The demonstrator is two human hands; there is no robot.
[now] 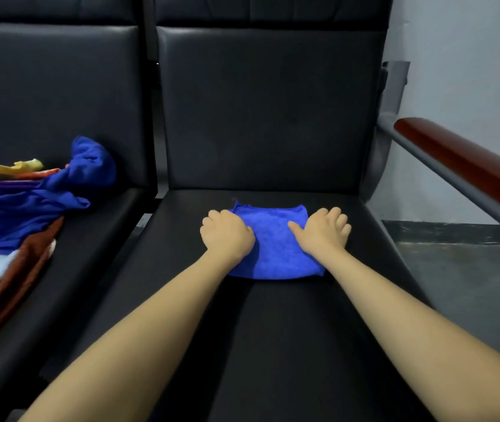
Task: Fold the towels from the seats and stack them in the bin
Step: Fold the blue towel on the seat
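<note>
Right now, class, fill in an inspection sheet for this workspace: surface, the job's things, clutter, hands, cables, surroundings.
Surface: black padded seat, smooth, with an upright backrest.
Job's things: folded blue towel flat on the seat; heap of unfolded towels on the seat to the left; no bin in view.
Clutter: nothing seen.
Hands: left hand and right hand press on the towel's two sides, fingers bent at its edges.
Cables: nothing seen.
Surroundings: red-brown armrest on a grey rail, pale wall, grey floor.
</note>
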